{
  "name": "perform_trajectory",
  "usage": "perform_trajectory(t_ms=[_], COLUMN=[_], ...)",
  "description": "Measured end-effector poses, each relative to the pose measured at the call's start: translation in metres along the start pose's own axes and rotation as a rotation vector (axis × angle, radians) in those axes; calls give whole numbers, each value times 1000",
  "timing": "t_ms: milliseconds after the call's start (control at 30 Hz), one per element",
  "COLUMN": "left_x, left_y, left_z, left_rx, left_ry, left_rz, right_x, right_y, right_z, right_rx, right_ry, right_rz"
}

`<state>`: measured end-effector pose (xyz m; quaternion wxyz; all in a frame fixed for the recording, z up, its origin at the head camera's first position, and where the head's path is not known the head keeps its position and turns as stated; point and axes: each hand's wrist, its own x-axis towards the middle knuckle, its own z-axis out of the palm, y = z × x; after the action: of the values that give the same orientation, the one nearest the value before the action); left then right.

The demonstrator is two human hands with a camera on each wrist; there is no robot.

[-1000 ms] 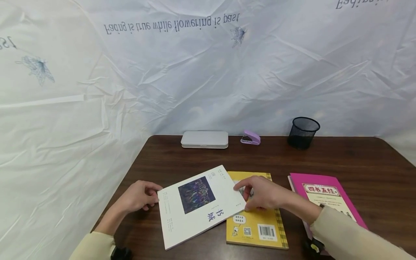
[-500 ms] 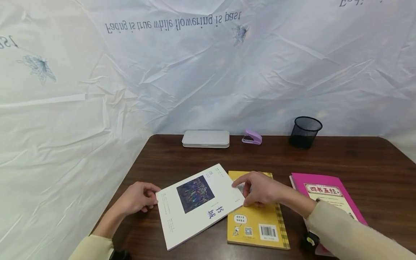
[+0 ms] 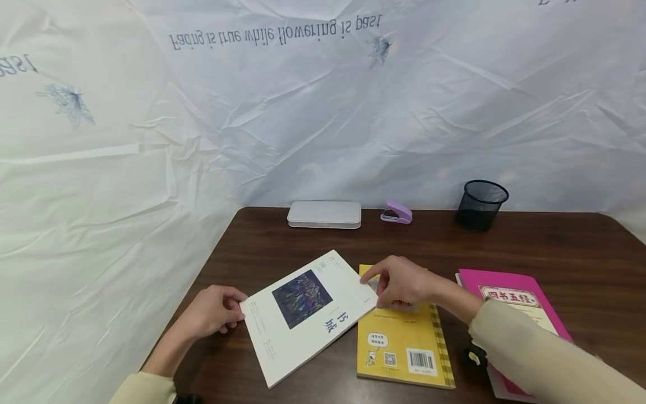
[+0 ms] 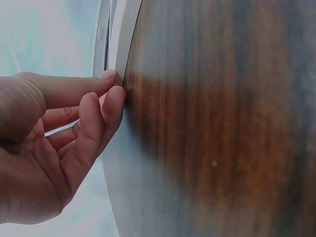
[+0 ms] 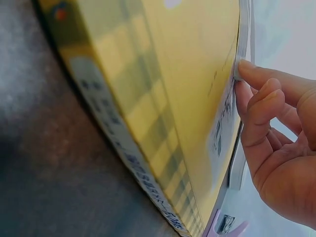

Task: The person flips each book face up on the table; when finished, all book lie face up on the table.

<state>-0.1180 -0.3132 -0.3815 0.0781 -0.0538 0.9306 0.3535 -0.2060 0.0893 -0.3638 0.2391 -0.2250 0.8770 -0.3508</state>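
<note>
Between both hands lies a white book (image 3: 267,334) with a dark square picture on its cover, slanted in the head view. My left hand (image 3: 212,311) pinches its left edge between thumb and fingers; the left wrist view shows that edge (image 4: 129,34) over brown wood. At the right corner, my right hand (image 3: 404,280) pinches the book, poised above a yellow book (image 3: 388,353) that the white one partly overlaps in view. Up close in the right wrist view, the yellow book (image 5: 197,74) shows its checked spine side, beside my right hand's curled fingers (image 5: 264,111).
A pink book (image 3: 487,279) lies at the right, partly behind my right sleeve. Along the table's (image 3: 414,241) far edge stand a white flat case (image 3: 324,214), a purple stapler (image 3: 397,213) and a black mesh pen holder (image 3: 480,206). White sheeting (image 3: 303,112) hangs behind.
The white book has turned slightly counterclockwise, its right end swinging toward the far side with my right hand. My left hand keeps its pinch. The head view has shifted a little.
</note>
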Motion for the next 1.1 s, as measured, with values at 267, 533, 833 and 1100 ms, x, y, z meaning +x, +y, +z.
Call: perform_trajectory(t_ms=[267,533,833,1100], left_x=[-7,-16,-22,-29], left_y=[-2,-5,-8,-11], left_z=[0,0,0,0], left_rx=[17,16,-9,-12], left_ry=[12,34,47,51], left_rz=[1,6,-14,-29], right_x=[11,24,37,50], right_y=[1,1,1,-2], right_z=[-4,-5,-8,-11], right_rx=[-3,20,13,20], right_ry=[8,27,24,0], right_rz=[-15,24,14,1])
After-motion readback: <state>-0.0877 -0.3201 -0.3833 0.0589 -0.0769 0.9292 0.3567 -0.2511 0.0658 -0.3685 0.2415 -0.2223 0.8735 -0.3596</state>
